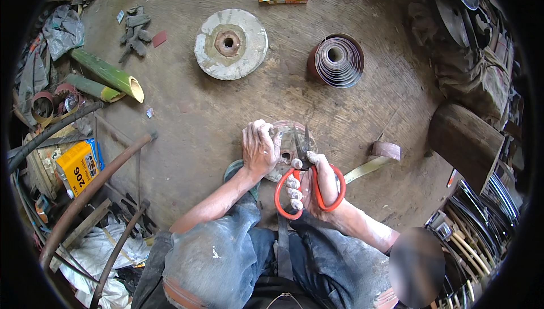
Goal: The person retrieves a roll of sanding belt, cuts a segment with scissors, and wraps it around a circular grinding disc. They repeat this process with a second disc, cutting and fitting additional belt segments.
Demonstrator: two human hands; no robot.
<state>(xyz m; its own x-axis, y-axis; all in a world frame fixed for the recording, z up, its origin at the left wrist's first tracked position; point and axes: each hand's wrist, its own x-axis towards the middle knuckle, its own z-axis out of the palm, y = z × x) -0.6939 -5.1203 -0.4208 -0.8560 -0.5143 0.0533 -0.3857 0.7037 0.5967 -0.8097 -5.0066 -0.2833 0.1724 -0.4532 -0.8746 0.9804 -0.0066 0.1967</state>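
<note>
In right grip [324, 186], red-handled scissors [306, 165]; disc [276, 172] beneath

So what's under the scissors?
Part of a disc shows under the scissors; whatever lies directly below the right hand is covered.

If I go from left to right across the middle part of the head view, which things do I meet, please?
Yellow-and-blue package, grey glove-like cloth, left hand, red-handled scissors held in the right hand, small pale roll, curved dark panel.
</note>
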